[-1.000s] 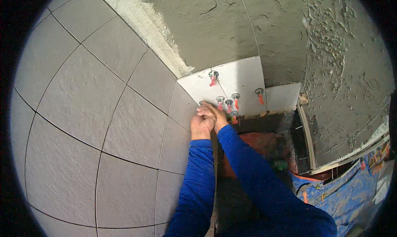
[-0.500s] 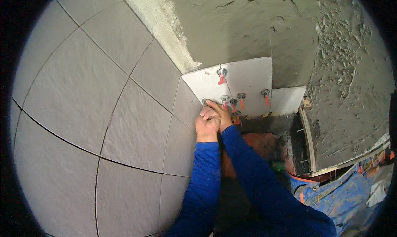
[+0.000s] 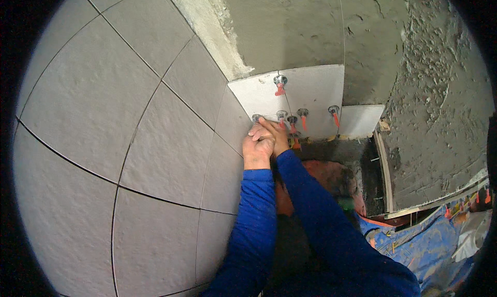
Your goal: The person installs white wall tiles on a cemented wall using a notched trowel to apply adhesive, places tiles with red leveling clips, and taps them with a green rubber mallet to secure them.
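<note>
My left hand (image 3: 257,147) and my right hand (image 3: 278,135) press close together in the corner. Both are closed at a tile leveler (image 3: 256,118) with a round grey base; my fingers hide its handle. A fingertip of my right hand reaches its base. The leveler sits at the left end of a light wall tile (image 3: 317,90). Other levelers with red handles stick out of the joints: one higher up (image 3: 280,84), one right beside my hands (image 3: 281,117), one further along (image 3: 303,116) and one near the right end (image 3: 334,113).
Large grey tiles (image 3: 171,126) cover the left wall, right beside my left arm. Bare grey mortar (image 3: 290,27) lies above the light tiles. A wooden strip (image 3: 383,167) edges an opening on the right, with a blue sheet (image 3: 404,245) below it.
The view has shifted slightly, so wall and levelers appear a little higher. My hands stay at the corner leveler, with little visible change in their hold.
</note>
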`<act>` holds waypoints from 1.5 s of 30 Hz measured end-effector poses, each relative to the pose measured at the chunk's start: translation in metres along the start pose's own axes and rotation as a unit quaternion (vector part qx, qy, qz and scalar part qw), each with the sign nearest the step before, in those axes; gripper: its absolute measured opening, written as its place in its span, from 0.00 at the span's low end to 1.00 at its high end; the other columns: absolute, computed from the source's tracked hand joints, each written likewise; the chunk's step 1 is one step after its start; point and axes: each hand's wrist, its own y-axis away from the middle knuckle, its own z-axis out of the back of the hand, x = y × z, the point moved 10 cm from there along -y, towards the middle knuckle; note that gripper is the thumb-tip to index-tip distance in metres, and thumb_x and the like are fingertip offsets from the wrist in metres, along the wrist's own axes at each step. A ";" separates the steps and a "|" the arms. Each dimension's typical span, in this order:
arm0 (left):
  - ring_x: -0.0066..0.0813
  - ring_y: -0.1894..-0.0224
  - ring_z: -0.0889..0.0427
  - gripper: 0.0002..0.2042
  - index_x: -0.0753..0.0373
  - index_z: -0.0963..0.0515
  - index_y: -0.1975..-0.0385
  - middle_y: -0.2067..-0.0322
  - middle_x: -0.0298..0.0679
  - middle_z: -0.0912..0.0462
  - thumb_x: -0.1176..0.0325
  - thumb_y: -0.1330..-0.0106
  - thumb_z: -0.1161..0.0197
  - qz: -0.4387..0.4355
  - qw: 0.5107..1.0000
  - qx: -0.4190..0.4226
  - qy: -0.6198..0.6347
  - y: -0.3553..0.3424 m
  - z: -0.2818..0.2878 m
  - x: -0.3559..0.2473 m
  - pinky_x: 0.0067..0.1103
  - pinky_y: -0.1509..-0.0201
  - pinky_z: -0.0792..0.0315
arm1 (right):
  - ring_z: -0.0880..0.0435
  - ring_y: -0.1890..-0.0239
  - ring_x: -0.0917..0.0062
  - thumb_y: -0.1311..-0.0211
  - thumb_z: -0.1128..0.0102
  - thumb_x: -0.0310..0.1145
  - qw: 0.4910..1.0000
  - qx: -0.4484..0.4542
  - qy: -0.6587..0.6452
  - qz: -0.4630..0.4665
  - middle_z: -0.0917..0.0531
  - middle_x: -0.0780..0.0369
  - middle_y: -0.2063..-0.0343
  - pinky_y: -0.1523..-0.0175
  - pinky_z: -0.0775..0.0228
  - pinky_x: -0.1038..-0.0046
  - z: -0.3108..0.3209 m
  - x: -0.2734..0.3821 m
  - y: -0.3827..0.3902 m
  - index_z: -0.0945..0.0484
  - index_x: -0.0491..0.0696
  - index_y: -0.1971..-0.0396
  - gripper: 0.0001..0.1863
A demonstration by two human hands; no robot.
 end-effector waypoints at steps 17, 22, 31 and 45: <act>0.51 0.75 0.18 0.24 0.74 0.19 0.66 0.74 0.53 0.17 0.53 0.25 0.46 -0.396 -0.017 0.057 -0.916 0.043 -0.071 0.052 0.39 0.63 0.23 | 0.20 0.62 0.82 0.28 0.41 0.49 0.884 -0.094 -0.427 -0.166 0.17 0.70 0.60 0.61 0.29 0.76 0.029 0.014 0.066 0.19 0.49 0.49 0.20; 0.43 0.80 0.20 0.24 0.68 0.19 0.74 0.81 0.48 0.20 0.51 0.27 0.45 -0.105 0.209 -0.093 -0.968 -0.022 -0.042 0.010 0.39 0.72 0.26 | 0.32 0.83 0.85 0.28 0.40 0.51 0.852 -0.115 -0.450 -0.243 0.26 0.71 0.80 0.79 0.47 0.77 0.012 0.007 0.057 0.25 0.56 0.73 0.17; 0.31 0.83 0.25 0.13 0.59 0.22 0.72 0.79 0.37 0.21 0.59 0.27 0.40 0.005 0.512 -0.124 -0.850 -0.039 -0.014 -0.006 0.30 0.82 0.31 | 0.36 0.84 0.86 0.24 0.46 0.43 0.869 -0.150 -0.424 -0.206 0.30 0.73 0.81 0.81 0.48 0.79 0.009 0.018 0.043 0.25 0.53 0.73 0.16; 0.36 0.70 0.16 0.13 0.74 0.17 0.66 0.69 0.47 0.13 0.67 0.39 0.30 -0.239 0.322 -0.120 -0.908 -0.040 -0.047 -0.013 0.32 0.66 0.22 | 0.20 0.63 0.75 0.27 0.47 0.33 0.929 -0.252 -0.260 -0.081 0.15 0.60 0.67 0.54 0.27 0.70 0.027 -0.019 0.020 0.17 0.37 0.63 0.14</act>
